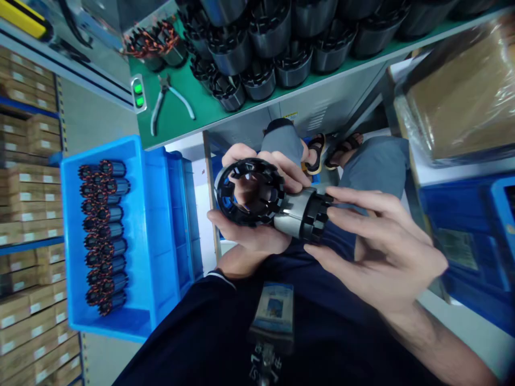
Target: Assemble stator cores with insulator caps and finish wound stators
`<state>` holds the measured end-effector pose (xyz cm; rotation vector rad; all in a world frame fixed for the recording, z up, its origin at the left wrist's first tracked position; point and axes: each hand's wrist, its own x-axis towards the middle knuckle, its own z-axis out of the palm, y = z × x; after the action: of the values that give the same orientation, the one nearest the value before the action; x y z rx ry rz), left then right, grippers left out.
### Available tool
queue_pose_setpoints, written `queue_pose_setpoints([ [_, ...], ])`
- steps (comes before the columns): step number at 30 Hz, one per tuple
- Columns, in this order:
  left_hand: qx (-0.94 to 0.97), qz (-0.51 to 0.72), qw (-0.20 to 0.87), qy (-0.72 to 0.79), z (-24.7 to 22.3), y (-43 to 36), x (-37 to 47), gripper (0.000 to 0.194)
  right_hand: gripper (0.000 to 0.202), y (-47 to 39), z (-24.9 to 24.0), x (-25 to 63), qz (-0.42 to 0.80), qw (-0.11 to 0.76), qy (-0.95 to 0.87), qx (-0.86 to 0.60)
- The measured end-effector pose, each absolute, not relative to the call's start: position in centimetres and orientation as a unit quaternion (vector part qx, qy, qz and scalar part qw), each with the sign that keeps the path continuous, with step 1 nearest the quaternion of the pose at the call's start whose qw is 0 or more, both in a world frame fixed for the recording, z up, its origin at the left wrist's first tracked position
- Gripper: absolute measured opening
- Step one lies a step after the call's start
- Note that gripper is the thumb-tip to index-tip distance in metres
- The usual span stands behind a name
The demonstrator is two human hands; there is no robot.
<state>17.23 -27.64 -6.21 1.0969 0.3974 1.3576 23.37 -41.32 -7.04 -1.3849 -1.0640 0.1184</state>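
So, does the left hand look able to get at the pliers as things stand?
Probably not without freeing itself first: the left hand is wrapped around a black ring-shaped part. Otherwise the way looks free, with the pliers lying uncovered on the green benchtop, toward that side.

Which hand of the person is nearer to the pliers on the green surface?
Left. The left hand, around a stator core, is below and to the right of the pliers in the picture; the right hand is lower and much farther right.
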Motion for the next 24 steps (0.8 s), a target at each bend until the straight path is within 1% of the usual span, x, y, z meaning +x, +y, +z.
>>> queue_pose_setpoints([
  [2,0.455,0.595,0.645,0.153,-5.7,-28.4,16.3,0.067,0.068,-41.9,-6.7,22.9,0.066,0.629,-0.483,-0.606],
  [4,0.454,0.590,0.640,0.190,-5.5,-29.2,15.6,0.057,0.067,-42.4,-6.3,22.5,0.077,0.627,-0.489,-0.601],
  [8,0.444,0.613,0.599,0.260,-6.3,-30.6,14.7,0.066,0.058,-43.1,-6.2,22.3,0.066,0.616,-0.524,-0.584],
  [10,0.429,0.617,0.600,0.274,-6.8,-31.2,14.2,0.068,0.056,-43.4,-6.3,22.5,0.060,0.597,-0.551,-0.580],
  [14,0.385,0.610,0.630,0.288,-7.1,-32.3,13.0,0.064,0.068,-43.9,-6.5,23.2,0.097,0.577,-0.585,-0.561],
  [17,0.374,0.620,0.622,0.299,-6.7,-32.8,12.2,0.062,0.073,-43.8,-6.5,23.1,0.131,0.565,-0.598,-0.553],
  [20,0.370,0.600,0.628,0.330,-6.4,-33.2,11.4,0.068,0.067,-43.5,-6.8,22.2,0.141,0.560,-0.597,-0.557],
  [22,0.333,0.582,0.660,0.338,-6.3,-33.5,10.7,0.067,0.059,-43.2,-7.1,21.5,0.134,0.553,-0.600,-0.562],
  [24,0.269,0.561,0.705,0.341,-6.4,-33.9,9.9,0.064,0.052,-43.0,-7.2,20.9,0.133,0.527,-0.612,-0.574],
])
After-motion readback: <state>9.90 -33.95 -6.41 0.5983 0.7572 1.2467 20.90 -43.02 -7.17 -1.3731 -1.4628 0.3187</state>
